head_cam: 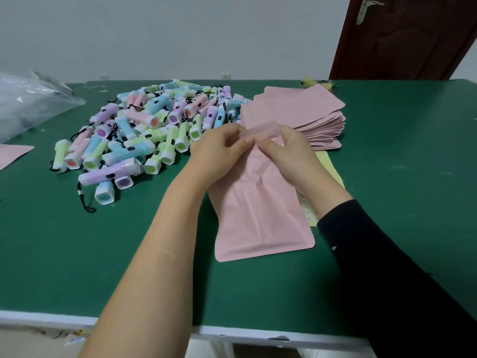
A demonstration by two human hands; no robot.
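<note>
**Item in hand.** 1 pink pouch [260, 215] is recorded lying lengthwise on the green surface [129, 254]. Its bottom edge is nearest the person and its top end is lifted clear of the surface.

**Hands.** The top end is held by both hands, the left hand [219, 151] on its left part and the right hand [289, 153] on its right part. The fingers [241, 144] of each hand are curled narrowly and pinch the mouth strip. The tips of the 2 hands are nearly touching at the middle of the strip. The strip appears to be folded over, but it cannot be determined from this angle whether the mouth is sealed or parted.

**Surroundings.**
- Just beyond the fingers and to their right, a stack of pink pouches [309, 117] is noted.
- To the left of the fingers, a heap of pastel flashlights [144, 130] with black cords is spread out.
- Below the right wrist, a yellow sheet [333, 171] is partly covered by the pouch.
- Well to the left of the fingers, a clear plastic bag [31, 104] is seen, and 1 further pouch [13, 153] is cut off by the frame edge.
</note>
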